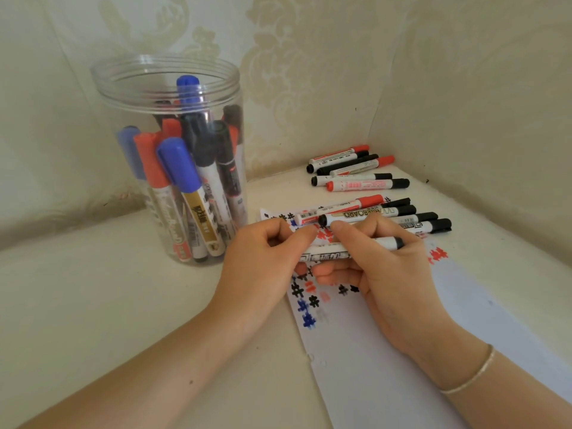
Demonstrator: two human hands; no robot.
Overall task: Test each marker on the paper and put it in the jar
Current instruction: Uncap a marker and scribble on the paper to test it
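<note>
A white marker with a black end (343, 249) lies level between both hands, just above the paper (387, 351). My left hand (263, 261) pinches its left end, which is hidden by the fingers. My right hand (377, 261) grips the barrel, and the black end sticks out past its thumb side. The paper carries several black, red and blue test marks. The clear plastic jar (168, 88) stands at the left with several blue, red and black markers upright in it.
Several loose markers (371, 212) lie in a row just beyond my hands on the paper's far end. A second group of markers (356, 168) lies farther back by the wall. Fabric-covered walls close in behind and to the right.
</note>
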